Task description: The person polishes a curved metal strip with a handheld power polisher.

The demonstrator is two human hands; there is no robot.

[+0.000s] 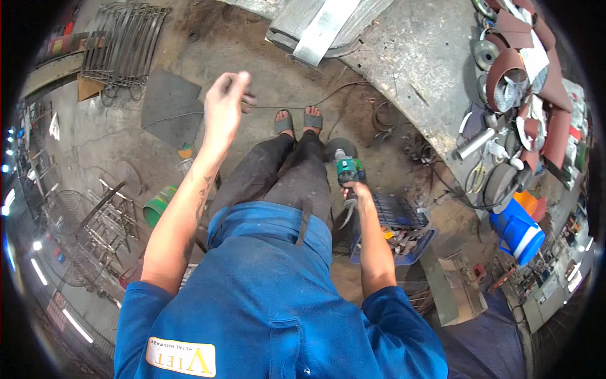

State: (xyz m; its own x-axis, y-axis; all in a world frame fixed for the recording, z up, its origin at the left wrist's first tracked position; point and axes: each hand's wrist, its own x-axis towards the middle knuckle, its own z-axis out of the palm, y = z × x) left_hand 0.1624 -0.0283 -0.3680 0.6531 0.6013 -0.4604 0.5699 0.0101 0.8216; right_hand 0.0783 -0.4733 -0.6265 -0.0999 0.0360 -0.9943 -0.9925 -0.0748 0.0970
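My right hand [357,189] is wrapped round the body of a green angle grinder [346,169], held low beside my right leg. The grinder's round disc [341,149] points away from me, over the floor. My left hand [225,102] is raised out in front on the left, with nothing in it. Its fingers are loosely bent and apart from the thumb. Ahead of me, a flat shiny metal bar [326,30] lies across a grey block [283,31] at the near edge of the workbench [410,60].
Sanding belts [507,76], scissors [476,179] and discs crowd the bench's right side. A blue toolbox [416,251] sits by my right arm, and a blue-and-white bucket [519,235] stands farther right. Cables cross the floor near my feet. Leftward are a green bucket [160,205], a fan [71,237] and metal rods [126,44].
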